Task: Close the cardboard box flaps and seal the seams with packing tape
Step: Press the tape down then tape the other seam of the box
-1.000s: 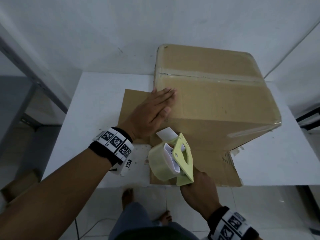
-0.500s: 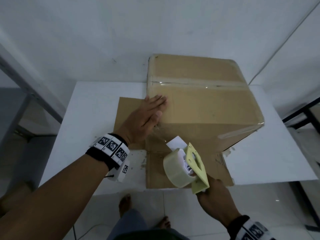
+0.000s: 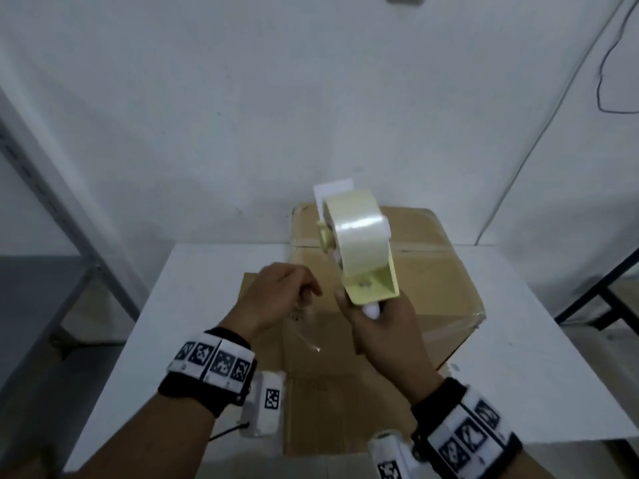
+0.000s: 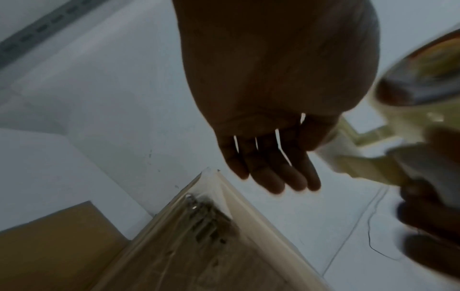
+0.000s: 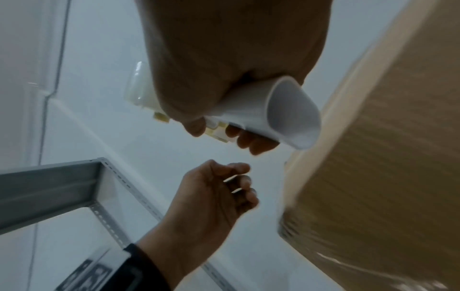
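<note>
A closed cardboard box (image 3: 435,271) stands on the white table (image 3: 179,319), with clear tape along its top seam and over its near edges. My right hand (image 3: 366,316) grips the white handle (image 5: 273,114) of a pale yellow tape dispenser (image 3: 359,243). It holds the dispenser upright above the box's near left part, roll on top. My left hand (image 3: 304,292) hovers just left of the dispenser, off the box, fingers loosely curled and holding nothing. In the left wrist view its fingers (image 4: 268,171) hang above the taped box corner (image 4: 199,236). In the right wrist view the left hand (image 5: 219,193) is beside the box wall (image 5: 385,167).
A flat cardboard sheet (image 3: 332,409) lies under the box and reaches the table's near edge. A grey metal shelf frame (image 3: 69,236) stands at the left, a dark frame (image 3: 605,292) at the right. A white wall is close behind, with a thin cable (image 3: 608,63) hanging on it.
My left hand has lifted off the box's near left corner and curled loosely. My right hand has swung the dispenser up from the table's front edge to above the box.
</note>
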